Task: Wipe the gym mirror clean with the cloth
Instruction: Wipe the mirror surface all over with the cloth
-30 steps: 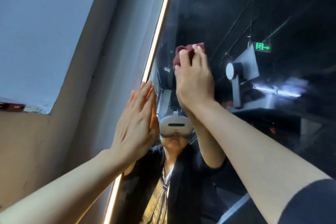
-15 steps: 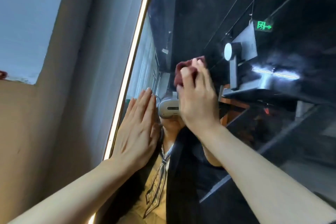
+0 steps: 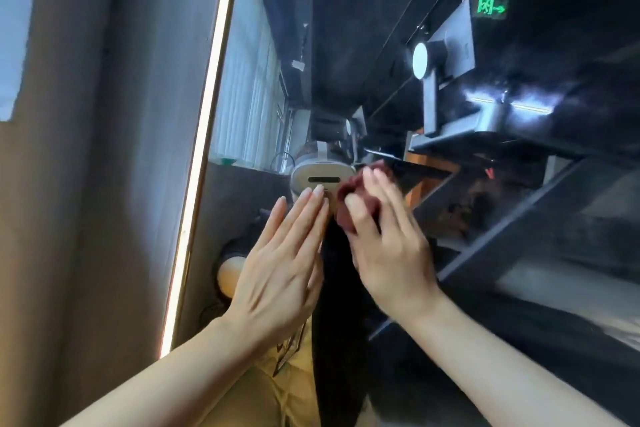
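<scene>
Your left hand lies flat on the mirror, fingers straight and together, close to the lit strip that runs down the mirror's left edge — that looks like a brace, something to lean on while the other arm works. It holds nothing.

Your right hand has the cloth, a dark red wad bunched under the fingers and pressed against the glass. The fingers curl over it and the thumb tucks in at its lower side, so the grip is closed around the wad rather than spread flat. The hand is blurred, so how tight the hold is I cannot tell.

The cloth pokes out past your fingertips towards the upper left, just beside the tips of your left hand and nearly touching them. It sits in the left part of the mirror, over the reflection of your headset — bunched small, I'd say, so the pressure lands on one patch.
</scene>
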